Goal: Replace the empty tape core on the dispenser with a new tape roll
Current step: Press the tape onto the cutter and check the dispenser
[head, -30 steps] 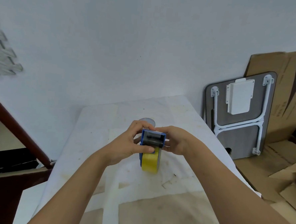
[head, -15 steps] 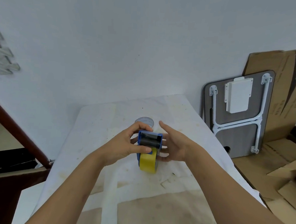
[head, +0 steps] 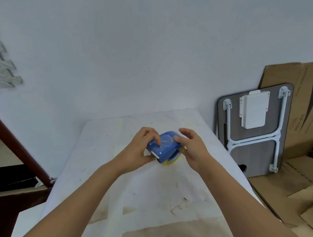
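A blue tape dispenser (head: pixel 166 146) is held above the middle of the white table (head: pixel 147 187), turned flat side up with its toothed cutter toward me. A yellow tape roll (head: pixel 173 160) shows only as an edge under the dispenser. My left hand (head: pixel 141 150) grips the dispenser's left end, fingers on its top face. My right hand (head: pixel 192 150) touches the dispenser's right side with thumb and fingertips, other fingers spread. The grey core seen earlier behind the dispenser is hidden.
A folded grey table with white legs (head: pixel 252 131) leans on the wall at right, with cardboard sheets (head: pixel 299 112) behind and on the floor. A dark wooden rail (head: pixel 16 146) runs at left.
The dispenser has been rotated from upright, roller facing me, to lying with its flat blue side up. My right hand came back onto its right side.
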`<state>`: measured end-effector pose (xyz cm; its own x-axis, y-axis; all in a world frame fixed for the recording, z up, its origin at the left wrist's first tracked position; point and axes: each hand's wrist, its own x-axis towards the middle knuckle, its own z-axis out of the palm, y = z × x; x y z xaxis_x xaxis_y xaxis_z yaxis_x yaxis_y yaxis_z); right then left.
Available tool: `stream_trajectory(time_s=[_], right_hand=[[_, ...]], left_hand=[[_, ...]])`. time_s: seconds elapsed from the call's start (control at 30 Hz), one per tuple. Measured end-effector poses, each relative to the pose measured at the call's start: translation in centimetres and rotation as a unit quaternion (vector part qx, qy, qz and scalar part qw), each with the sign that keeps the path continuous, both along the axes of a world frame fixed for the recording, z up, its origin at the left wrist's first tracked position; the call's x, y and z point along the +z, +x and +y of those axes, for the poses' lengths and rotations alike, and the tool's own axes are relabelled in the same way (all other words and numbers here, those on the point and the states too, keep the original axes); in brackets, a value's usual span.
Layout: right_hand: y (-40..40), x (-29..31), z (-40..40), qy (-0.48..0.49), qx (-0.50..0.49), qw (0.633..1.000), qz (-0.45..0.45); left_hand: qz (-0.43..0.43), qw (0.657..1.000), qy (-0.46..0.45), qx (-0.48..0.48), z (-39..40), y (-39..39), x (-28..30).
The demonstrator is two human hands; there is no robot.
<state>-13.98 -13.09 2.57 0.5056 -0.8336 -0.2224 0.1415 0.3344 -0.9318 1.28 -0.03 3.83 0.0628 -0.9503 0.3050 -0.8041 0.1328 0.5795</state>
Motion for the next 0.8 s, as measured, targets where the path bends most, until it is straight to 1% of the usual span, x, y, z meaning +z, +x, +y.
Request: stream_trajectory(time_s=[0.07,0.17,0.27,0.37,0.5,0.53,0.57,0.6,0.67,0.7,0.73,0.77,0.8], right_hand=[[0.5,-0.3,-0.5,-0.024,-0.036,0.999,0.027],[1.4,-1.1,-1.8,-0.065,-0.072,0.99,0.1],[1.9,-0.8,-3.3,-0.14,-0.075,0.972,0.174],[2.3,0.5,-4.3,-0.233,-0.017,0.937,0.261],[2.8,0.3,-5.2,-0.264,0.065,0.879,0.39],[2.8,-0.1,-5.3,-0.272,0.087,0.864,0.415],[2.9,-0.5,-5.3,-0.281,0.107,0.847,0.437],[3.1,-0.8,-5.3,-0.29,0.125,0.832,0.456],[3.5,-1.4,-5.2,-0.301,0.148,0.808,0.484],[3.7,-1.5,-5.1,-0.306,0.153,0.801,0.492],[3.9,-1.6,-5.0,-0.313,0.155,0.794,0.498],[3.9,-1.6,-5.0,-0.323,0.155,0.787,0.502],[3.9,-1.6,-4.9,-0.333,0.155,0.781,0.506]], left_hand=[[0.013,1.0,-0.007,0.026,-1.2,0.8,-0.8],[0.126,0.991,0.02,0.048,-2.3,0.8,-1.7],[0.225,0.97,0.047,0.08,-2.8,0.4,-2.2],[0.348,0.929,0.094,0.083,-3.2,0.1,-2.8],[0.46,0.872,0.141,0.092,-3.4,-0.8,-4.2],[0.468,0.865,0.154,0.094,-3.3,-0.8,-4.6],[0.45,0.872,0.167,0.098,-3.3,-0.8,-4.9],[0.399,0.892,0.18,0.109,-3.3,-0.7,-5.2],[0.242,0.939,0.197,0.144,-3.3,-0.3,-5.4],[0.165,0.953,0.197,0.158,-3.4,-0.2,-5.5],[0.108,0.962,0.193,0.162,-3.5,-0.1,-5.6],[0.075,0.967,0.185,0.16,-3.5,-0.1,-5.6],[0.061,0.969,0.178,0.158,-3.5,-0.1,-5.7]])
